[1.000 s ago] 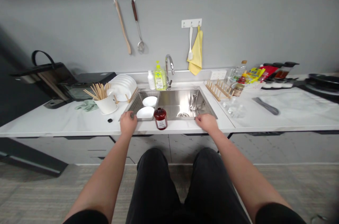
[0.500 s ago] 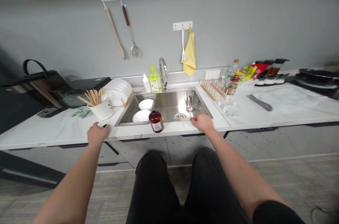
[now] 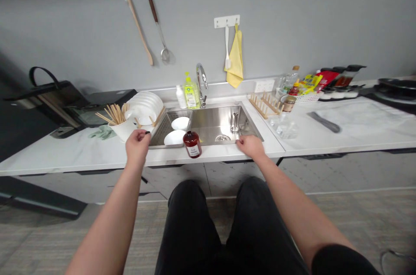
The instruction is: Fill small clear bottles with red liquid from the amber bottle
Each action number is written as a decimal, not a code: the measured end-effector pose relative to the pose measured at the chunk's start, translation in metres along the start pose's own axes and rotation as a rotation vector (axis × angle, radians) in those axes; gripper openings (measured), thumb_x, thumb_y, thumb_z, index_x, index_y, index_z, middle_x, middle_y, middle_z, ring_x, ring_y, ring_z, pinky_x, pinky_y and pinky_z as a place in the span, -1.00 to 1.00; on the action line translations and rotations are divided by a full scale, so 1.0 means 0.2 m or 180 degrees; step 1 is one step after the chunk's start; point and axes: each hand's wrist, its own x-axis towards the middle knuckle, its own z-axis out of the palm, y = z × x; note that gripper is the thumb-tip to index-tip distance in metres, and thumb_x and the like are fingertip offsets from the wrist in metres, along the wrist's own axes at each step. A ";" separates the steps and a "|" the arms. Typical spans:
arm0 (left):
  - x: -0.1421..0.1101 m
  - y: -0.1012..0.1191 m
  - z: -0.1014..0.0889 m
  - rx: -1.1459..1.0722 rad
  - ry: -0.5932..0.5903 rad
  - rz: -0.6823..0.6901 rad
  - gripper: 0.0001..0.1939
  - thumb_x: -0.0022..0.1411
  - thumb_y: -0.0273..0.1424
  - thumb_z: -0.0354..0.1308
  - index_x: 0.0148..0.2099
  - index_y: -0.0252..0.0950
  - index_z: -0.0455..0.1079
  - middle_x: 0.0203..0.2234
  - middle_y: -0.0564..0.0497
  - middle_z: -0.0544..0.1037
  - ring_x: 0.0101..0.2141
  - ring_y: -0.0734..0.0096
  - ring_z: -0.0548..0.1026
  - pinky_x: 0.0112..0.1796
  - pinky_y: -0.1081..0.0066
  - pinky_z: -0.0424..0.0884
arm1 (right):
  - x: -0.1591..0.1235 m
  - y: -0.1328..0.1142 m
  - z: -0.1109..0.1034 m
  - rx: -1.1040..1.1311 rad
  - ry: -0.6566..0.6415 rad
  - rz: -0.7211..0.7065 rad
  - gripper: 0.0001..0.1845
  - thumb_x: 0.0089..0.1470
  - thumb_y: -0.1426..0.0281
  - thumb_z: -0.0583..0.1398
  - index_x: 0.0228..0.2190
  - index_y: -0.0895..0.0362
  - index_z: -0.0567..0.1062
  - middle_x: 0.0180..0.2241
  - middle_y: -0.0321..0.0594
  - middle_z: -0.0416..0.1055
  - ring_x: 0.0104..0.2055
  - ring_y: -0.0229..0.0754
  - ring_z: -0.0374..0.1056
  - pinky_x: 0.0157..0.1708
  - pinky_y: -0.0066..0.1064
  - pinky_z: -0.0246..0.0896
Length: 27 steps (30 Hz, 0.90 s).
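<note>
My left hand is raised over the counter by the sink's left corner, pinching a small black object between its fingertips. What the object is cannot be made out. My right hand lies flat on the front rim of the steel sink, holding nothing. Between the hands, a dark red bottle with a white label stands at the sink's front edge. Two white bowls rest on a wire rack in the sink's left part.
Left of the sink stand a white cup of wooden chopsticks and a stack of white plates. A yellow dish soap bottle and a faucet are behind the sink. A wooden rack and a glass are to its right.
The small black object has left the counter and is now in my left hand. That hand has risen and moved right, toward the sink corner. My right hand stays on the rim.
</note>
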 end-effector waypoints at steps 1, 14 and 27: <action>-0.04 0.09 0.07 -0.0530 -0.0063 -0.0017 -0.66 0.16 -0.17 0.30 -0.07 -0.20 0.45 -0.47 0.11 0.52 -0.43 0.29 0.54 -0.26 0.31 0.53 | 0.00 0.00 0.00 -0.0003 0.0001 0.0015 -0.58 0.47 0.19 0.17 -0.25 0.07 0.78 -0.20 -0.01 0.76 -0.13 0.02 0.64 -0.22 -0.34 0.23; -0.31 0.34 0.56 -0.1716 -0.0623 0.0268 -0.60 0.33 -0.12 0.44 0.08 -0.19 0.52 -0.06 -0.14 0.77 0.02 0.12 0.76 0.14 0.12 0.61 | 0.01 0.00 0.01 0.0006 0.0037 0.0029 -0.60 0.46 0.19 0.18 -0.26 0.06 0.76 -0.21 -0.03 0.76 -0.17 0.01 0.63 -0.24 -0.32 0.18; -0.42 0.34 0.57 -0.0761 -0.0987 0.0862 -0.76 0.49 -0.24 0.28 0.13 -0.15 0.53 0.04 -0.12 0.79 0.12 0.08 0.75 0.22 0.06 0.61 | 0.00 -0.01 -0.01 -0.0008 -0.0027 0.0112 -0.58 0.47 0.19 0.17 -0.23 0.08 0.78 -0.16 0.00 0.78 -0.13 0.01 0.64 -0.24 -0.33 0.22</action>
